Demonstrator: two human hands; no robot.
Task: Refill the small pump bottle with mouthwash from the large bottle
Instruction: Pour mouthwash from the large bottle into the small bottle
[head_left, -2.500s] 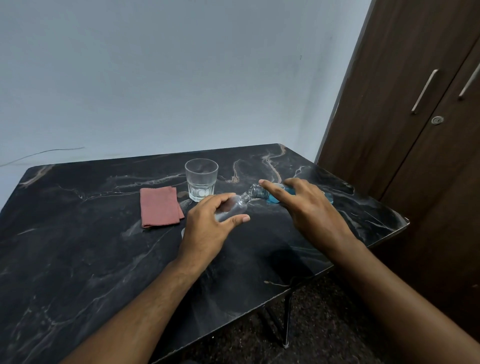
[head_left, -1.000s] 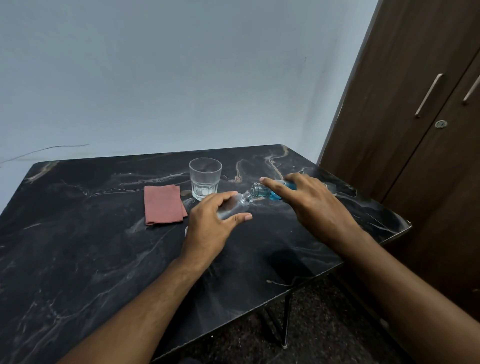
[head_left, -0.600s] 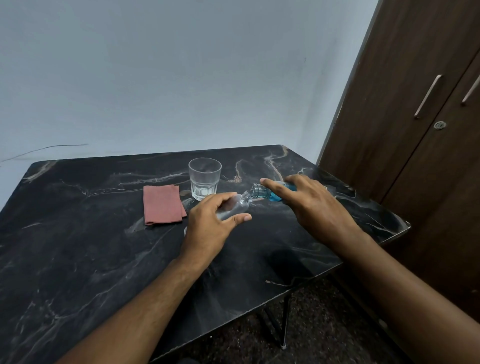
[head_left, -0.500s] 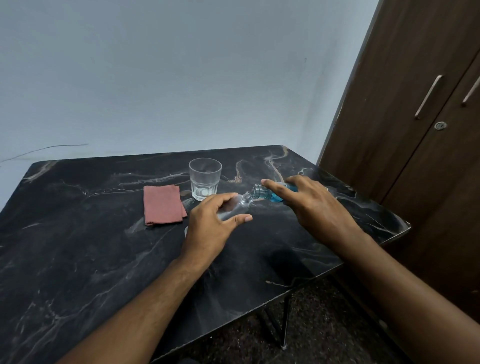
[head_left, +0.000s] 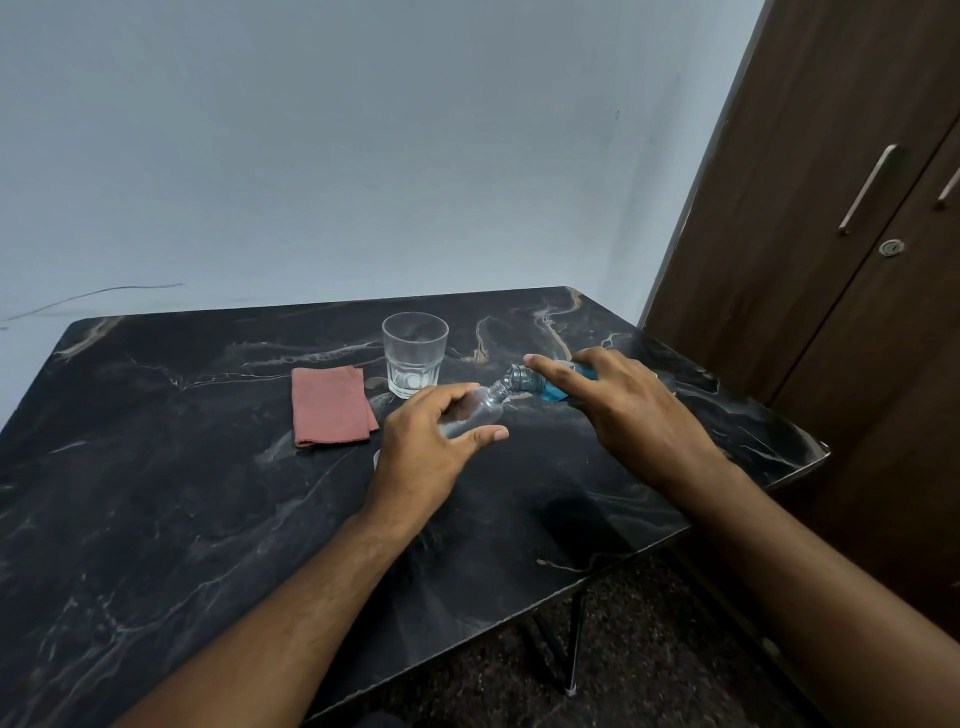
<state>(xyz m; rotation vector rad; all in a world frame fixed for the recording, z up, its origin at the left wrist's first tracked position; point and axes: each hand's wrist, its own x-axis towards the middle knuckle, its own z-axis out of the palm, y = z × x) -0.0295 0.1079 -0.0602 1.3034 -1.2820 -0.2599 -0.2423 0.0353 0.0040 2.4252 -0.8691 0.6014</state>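
Barely anything has shifted since the earlier frames: both hands hold the same pose, and the two bottles are still mouth to mouth. If the large bottle's neck has crept at all, it's too little to tell.

Left hand (head_left: 422, 457) is curled around the small bottle (head_left: 480, 410), thumb on the near side and fingers over the top, holding it tilted with its open neck pointing toward the right edge of the worktop (head_left: 156, 493). It's clear, and I can't tell how much liquid is inside. Right hand (head_left: 623, 410) grips the large bottle (head_left: 535, 383), index finger stretched along the top, tipping it so its mouth sits right at the small bottle's neck. Blue mouthwash shows inside, under the fingers. Both bottles are over the far right part of the worktop, toward the right corner.

Worktop is black marble-look with pale veins. An empty glass tumbler (head_left: 414, 354) stands near the far edge just behind the left hand, and a folded reddish cloth (head_left: 332, 404) lies to its left. Plain pale wall behind, and a dark wooden wardrobe (head_left: 831, 208) with metal handles stands past the right edge.
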